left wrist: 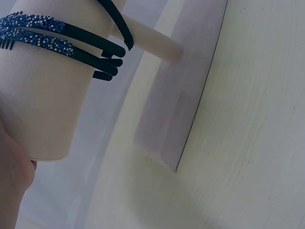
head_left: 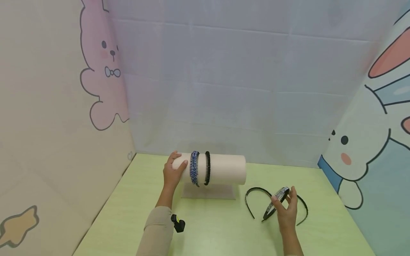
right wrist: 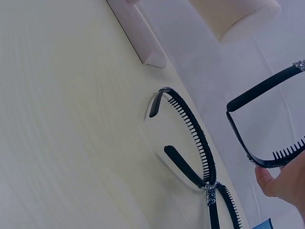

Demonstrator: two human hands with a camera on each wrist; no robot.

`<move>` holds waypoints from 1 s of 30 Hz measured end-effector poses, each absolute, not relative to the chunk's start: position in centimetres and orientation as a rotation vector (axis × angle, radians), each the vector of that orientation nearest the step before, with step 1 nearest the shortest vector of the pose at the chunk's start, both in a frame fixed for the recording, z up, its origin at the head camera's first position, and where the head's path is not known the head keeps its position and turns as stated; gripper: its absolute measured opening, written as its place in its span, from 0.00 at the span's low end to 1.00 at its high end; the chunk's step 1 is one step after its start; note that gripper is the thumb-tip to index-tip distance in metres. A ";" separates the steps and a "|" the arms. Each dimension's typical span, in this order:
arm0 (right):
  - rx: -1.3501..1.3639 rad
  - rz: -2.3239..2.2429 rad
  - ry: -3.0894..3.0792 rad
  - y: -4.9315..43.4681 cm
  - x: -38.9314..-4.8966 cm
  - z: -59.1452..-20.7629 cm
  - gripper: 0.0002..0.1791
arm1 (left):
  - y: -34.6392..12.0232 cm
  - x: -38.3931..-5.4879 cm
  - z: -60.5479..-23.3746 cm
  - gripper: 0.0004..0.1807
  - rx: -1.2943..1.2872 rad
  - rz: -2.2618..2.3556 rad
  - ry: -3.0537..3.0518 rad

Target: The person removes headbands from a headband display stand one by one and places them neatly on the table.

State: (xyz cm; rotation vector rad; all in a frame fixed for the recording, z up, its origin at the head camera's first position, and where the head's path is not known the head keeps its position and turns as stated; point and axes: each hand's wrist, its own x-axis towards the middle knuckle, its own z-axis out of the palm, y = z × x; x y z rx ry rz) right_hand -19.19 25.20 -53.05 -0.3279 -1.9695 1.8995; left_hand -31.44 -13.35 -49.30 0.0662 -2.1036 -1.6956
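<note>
My left hand (head_left: 173, 172) grips the left end of a cream cylindrical headband stand (head_left: 227, 169), thumb in front and fingers over the top. Two blue glittery headbands (left wrist: 50, 34) sit side by side round the roll near that hand. A black toothed headband (head_left: 207, 169) circles it farther right. My right hand (head_left: 288, 209) pinches a black headband (right wrist: 267, 88) with silver stones and inner comb teeth, held up off the table and away from the roll. Its open ends show in the right wrist view.
Two more black toothed headbands, a left one (head_left: 260, 188) and a right one (head_left: 304, 208), lie on the green table (head_left: 121, 220) around my right hand. The stand's pale base (head_left: 208, 192) rests near the back wall. Cartoon-printed walls (head_left: 368, 149) flank both sides.
</note>
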 end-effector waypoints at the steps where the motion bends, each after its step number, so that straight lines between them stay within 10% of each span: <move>1: -0.341 1.897 -1.951 25.3 -19.2 -53.2 0.46 | -13.4 -31.5 -49.3 0.20 0.068 -1.692 -2.104; 30: -0.742 1.580 -2.052 33.2 -17.0 -55.0 0.45 | -13.4 -31.7 -49.5 0.21 0.074 -1.680 -2.118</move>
